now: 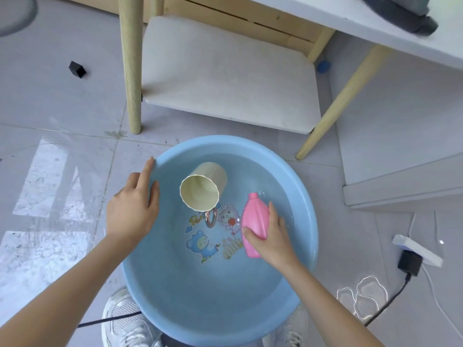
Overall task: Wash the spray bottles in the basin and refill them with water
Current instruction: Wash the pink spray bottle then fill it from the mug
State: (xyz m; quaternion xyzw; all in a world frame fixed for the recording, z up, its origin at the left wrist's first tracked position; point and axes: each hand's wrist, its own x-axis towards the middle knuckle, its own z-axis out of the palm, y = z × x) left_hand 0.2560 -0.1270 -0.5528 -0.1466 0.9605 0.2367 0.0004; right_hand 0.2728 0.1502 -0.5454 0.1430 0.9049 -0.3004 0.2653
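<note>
The grey tiled floor (75, 108) bears a round light-blue plastic basin (213, 321) at lower centre and a small black block (77, 69) at upper left.

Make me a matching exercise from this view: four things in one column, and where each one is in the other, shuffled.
Things:
1. pink bottle
2. cream cup
3. left hand
4. black block

Places:
A. resting on the basin rim
B. on the floor, far left
C. held by the right hand
D. lying on its side in the basin

Pairs: 1-C, 2-D, 3-A, 4-B.
</note>
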